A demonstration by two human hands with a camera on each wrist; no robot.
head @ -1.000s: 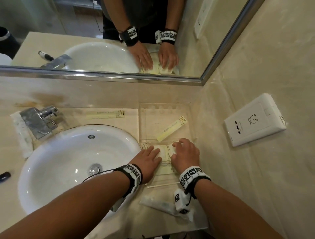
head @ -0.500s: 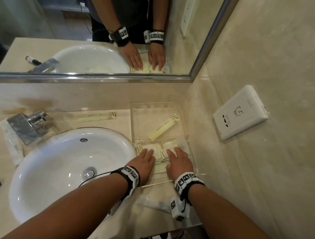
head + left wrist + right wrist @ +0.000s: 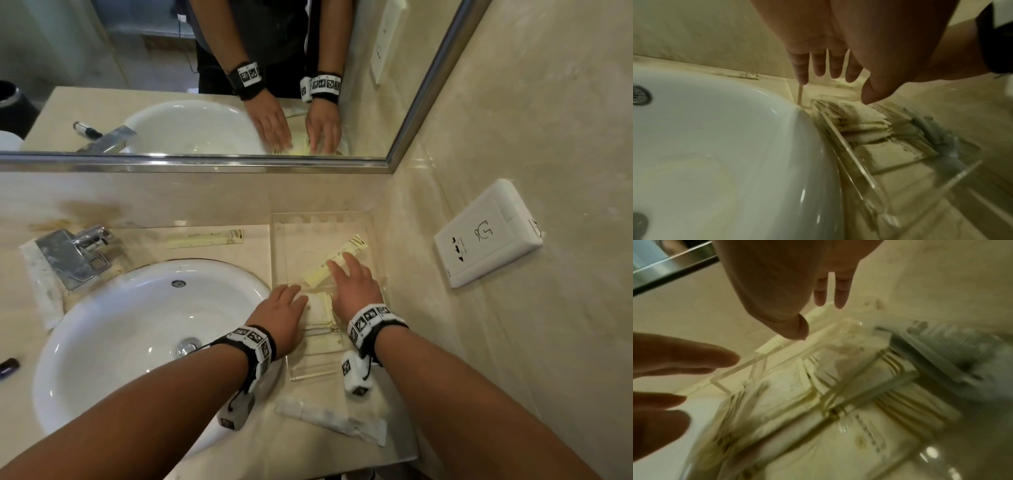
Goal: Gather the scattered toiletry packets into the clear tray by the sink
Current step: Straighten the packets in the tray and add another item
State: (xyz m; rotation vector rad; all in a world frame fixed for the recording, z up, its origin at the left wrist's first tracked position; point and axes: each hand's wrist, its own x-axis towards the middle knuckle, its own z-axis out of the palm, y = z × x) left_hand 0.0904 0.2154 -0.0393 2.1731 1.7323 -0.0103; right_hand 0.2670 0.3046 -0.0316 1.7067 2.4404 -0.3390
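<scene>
A clear tray (image 3: 318, 219) stands right of the sink. In its far compartment lies a long yellow packet (image 3: 354, 246). Flat pale packets (image 3: 320, 310) are stacked in the near compartment, and show up close in the left wrist view (image 3: 859, 120) and the right wrist view (image 3: 797, 394). My right hand (image 3: 346, 270) reaches over the long packet with straight fingers; I cannot tell if it touches. My left hand (image 3: 291, 298) rests with straight fingers at the tray's left wall (image 3: 849, 149), beside the flat packets. Another long yellow packet (image 3: 205, 238) lies on the counter behind the sink. A white wrapped packet (image 3: 329, 418) lies at the counter's front.
The white sink (image 3: 144, 335) fills the left, with a chrome tap (image 3: 72, 253) behind it. A mirror (image 3: 205, 85) runs along the back wall. A white socket panel (image 3: 486, 233) sits on the right wall, close to the tray. A small dark object (image 3: 8, 366) lies far left.
My right hand has left the flat packets and moved forward over the long packet in the far compartment. The left hand has stayed by the flat packets.
</scene>
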